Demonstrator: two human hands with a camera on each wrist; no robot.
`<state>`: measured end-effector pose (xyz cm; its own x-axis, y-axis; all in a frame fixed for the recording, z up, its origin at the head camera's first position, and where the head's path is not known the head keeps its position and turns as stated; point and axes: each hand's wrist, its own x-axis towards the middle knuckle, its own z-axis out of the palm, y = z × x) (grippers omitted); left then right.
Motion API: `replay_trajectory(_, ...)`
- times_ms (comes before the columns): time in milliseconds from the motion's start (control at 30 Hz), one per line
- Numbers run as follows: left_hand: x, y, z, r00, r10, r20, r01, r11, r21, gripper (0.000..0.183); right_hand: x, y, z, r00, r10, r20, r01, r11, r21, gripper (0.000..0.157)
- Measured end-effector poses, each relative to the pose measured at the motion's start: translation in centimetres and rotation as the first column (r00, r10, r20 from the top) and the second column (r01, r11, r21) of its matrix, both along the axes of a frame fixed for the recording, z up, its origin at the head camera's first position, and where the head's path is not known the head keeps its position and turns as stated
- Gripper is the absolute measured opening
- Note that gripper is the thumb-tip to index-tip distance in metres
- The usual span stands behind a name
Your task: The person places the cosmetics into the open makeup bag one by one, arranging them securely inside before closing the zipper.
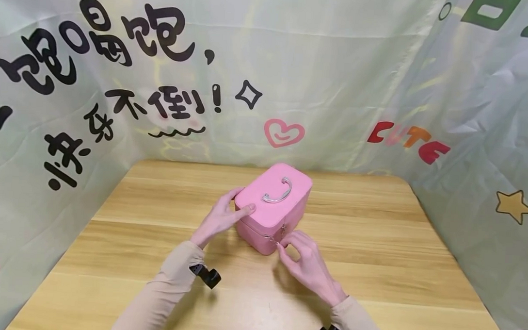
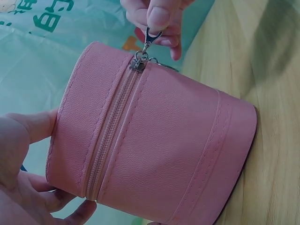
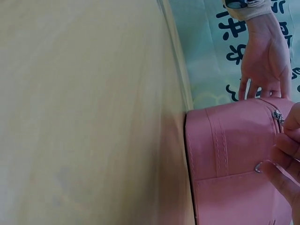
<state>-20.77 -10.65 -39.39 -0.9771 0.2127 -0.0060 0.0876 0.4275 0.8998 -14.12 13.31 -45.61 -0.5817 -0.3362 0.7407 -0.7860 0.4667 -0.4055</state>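
Note:
A pink zip-up case point(image 1: 259, 188) with a curved silver handle point(image 1: 290, 188) on its lid stands closed on the wooden table. My left hand point(image 1: 220, 214) rests against its left side, thumb laid on the lid and fingers extended along the side. At the front corner, my right hand point(image 1: 306, 261) pinches a silver zipper pull point(image 2: 149, 38) between thumb and finger. The left wrist view shows the zipper point(image 2: 112, 129) running below the lid, its teeth joined along the visible side. A small metal ring point(image 3: 258, 167) sits on the case near the right fingers.
The wooden table point(image 1: 387, 247) surrounds the case. Printed cloth point(image 1: 327, 89) hangs behind it and at both sides. Small black cameras point(image 1: 207, 275) are strapped to both sleeved wrists.

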Motion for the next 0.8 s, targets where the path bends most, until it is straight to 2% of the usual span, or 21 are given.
replay_trajectory(500, -0.3, 0.3, -0.2, 1.0, -0.011, 0.022, 0.011, 1.0, 0.022, 0.07, -0.8, 1.8, -0.2, 1.0, -0.005, -0.026, 0.004, 1.0, -0.018, 0.017)
replay_trajectory(633, -0.3, 0.2, -0.1, 1.0, -0.017, 0.01, 0.016, 1.0, 0.024, 0.07, -1.2, 2.2, -0.2, 0.998, -0.027, -0.057, 0.025, 0.999, -0.039, 0.02)
replay_trajectory(800, -0.4, 0.1, -0.1, 1.0, -0.022, -0.008, 0.022, 1.0, 0.018, 0.068, -1.5, 2.5, -0.2, 0.997, -0.068, -0.036, 0.067, 0.997, -0.045, 0.021)
